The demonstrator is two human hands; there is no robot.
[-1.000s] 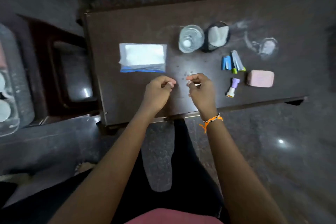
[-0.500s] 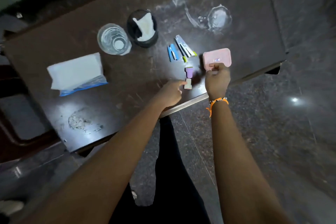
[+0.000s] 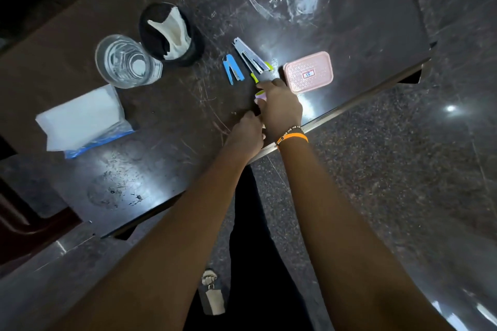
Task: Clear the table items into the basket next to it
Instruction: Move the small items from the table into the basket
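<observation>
On the dark table (image 3: pixel 166 105), my right hand (image 3: pixel 281 109) lies closed over a small purple and white item (image 3: pixel 260 96); only its far tip shows. My left hand (image 3: pixel 246 134) has curled fingers and presses against the right hand at the item's hidden near end. Beyond the hands lie a blue stapler (image 3: pixel 232 68) and a silver stapler with green trim (image 3: pixel 251 58). A pink lidded box (image 3: pixel 308 71) sits just right of my right hand. No basket is in view.
A clear glass (image 3: pixel 126 62) and a black cup holding white paper (image 3: pixel 170 33) stand at the back left. A white tissue pack with a blue edge (image 3: pixel 80 121) lies at the left. The table's front edge (image 3: pixel 349 105) runs diagonally, with polished stone floor (image 3: pixel 390 183) below.
My right hand left the pink box and came down over the small purple item, where the left hand was touching it. The view has swung closer to the table's right end.
</observation>
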